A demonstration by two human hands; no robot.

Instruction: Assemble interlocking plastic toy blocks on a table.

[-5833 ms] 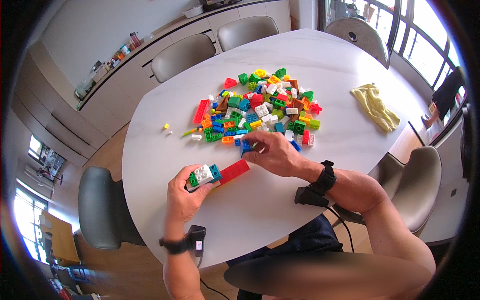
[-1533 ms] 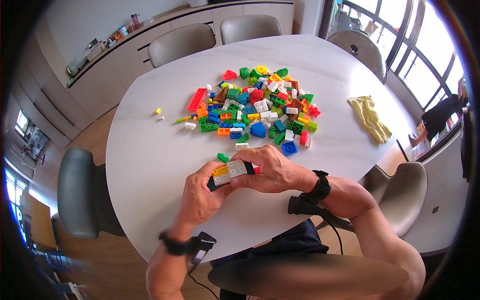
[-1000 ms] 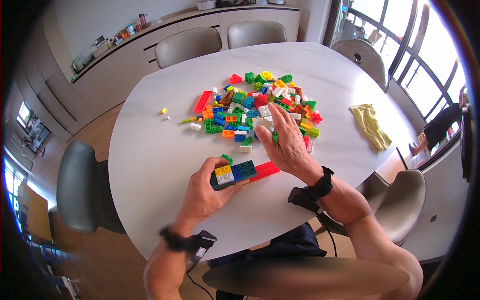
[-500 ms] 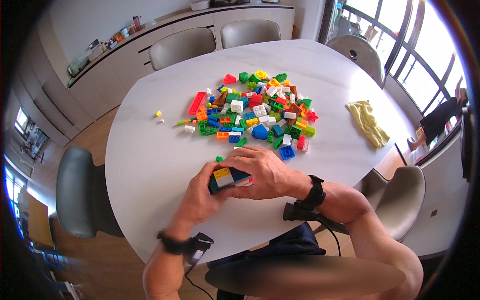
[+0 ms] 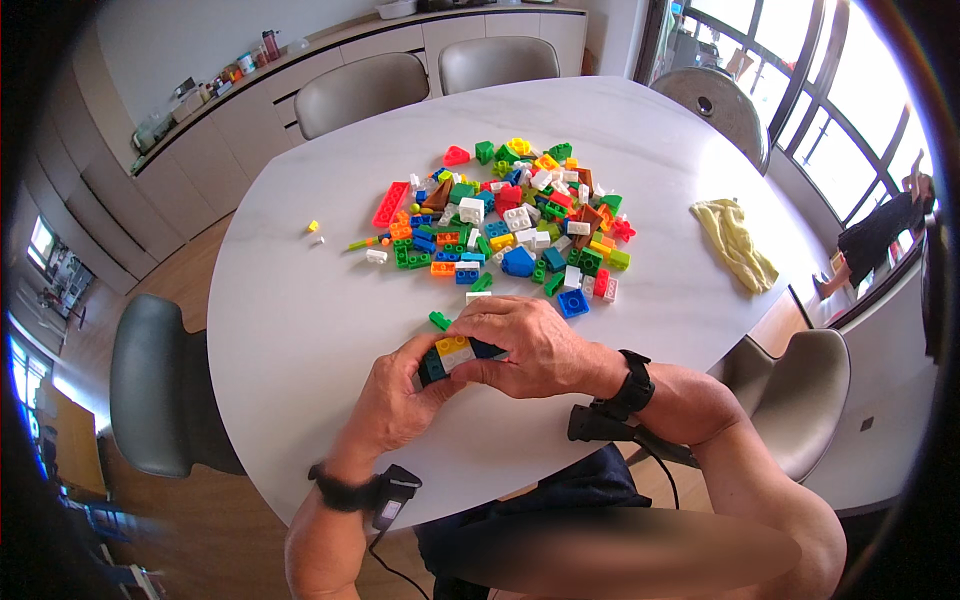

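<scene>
Both hands hold a small assembly of toy building bricks (image 5: 453,352) near the front middle of the table. Its visible top shows yellow, pale grey and dark teal bricks, with a dark blue part at the right. My left hand (image 5: 400,395) grips the left end, thumb and fingers closed on it. My right hand (image 5: 535,345) curls over the right side and hides much of it. Just beyond the fingers lies a green brick (image 5: 439,321), with a white brick (image 5: 478,297) partly showing behind my right hand.
A heap of mixed coloured bricks (image 5: 505,225) spreads across the table (image 5: 300,350). A yellow cloth (image 5: 735,245) lies at the right edge. Small yellow (image 5: 313,226) and white pieces sit far left. Chairs (image 5: 365,92) surround the table; a person (image 5: 880,235) is at far right.
The brick assembly has turned in my hands and shifted slightly, so its dark teal end now shows at the left. More of the green brick beyond the fingers is visible.
</scene>
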